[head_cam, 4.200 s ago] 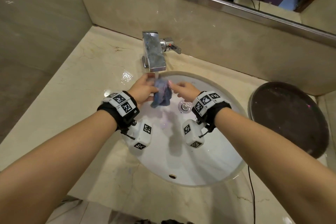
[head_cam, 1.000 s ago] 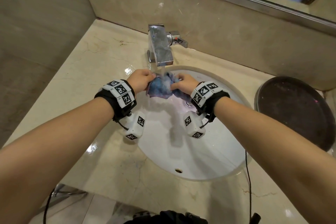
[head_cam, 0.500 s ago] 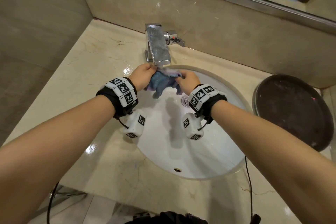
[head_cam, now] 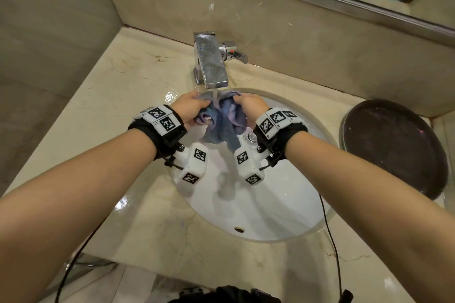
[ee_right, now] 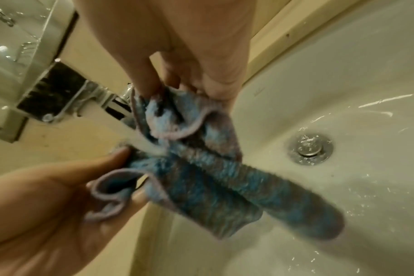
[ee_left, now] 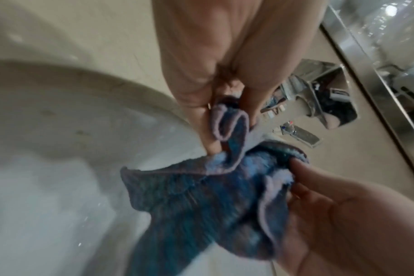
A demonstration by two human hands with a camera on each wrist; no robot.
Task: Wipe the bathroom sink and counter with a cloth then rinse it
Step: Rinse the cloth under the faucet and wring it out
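2 hands [head_cam: 189, 108], 1 cloth [head_cam: 221, 128], 1 faucet [head_cam: 210, 64], 1 sink [head_cam: 270, 204], 1 round dark tray [head_cam: 394, 145], 1 drain [head_cam: 251, 138].

Both arms reach forward, bare, with a black band and white square tags on each wrist. The left hand [head_cam: 190, 108] and the right hand [head_cam: 248, 106] are close together, side by side, backs up. The left hand's fingers [ee_left: 208, 134] are curled and pinch something between them and the thumb. The right hand's fingers [ee_right: 142, 82] are curled too and pinch the same thing
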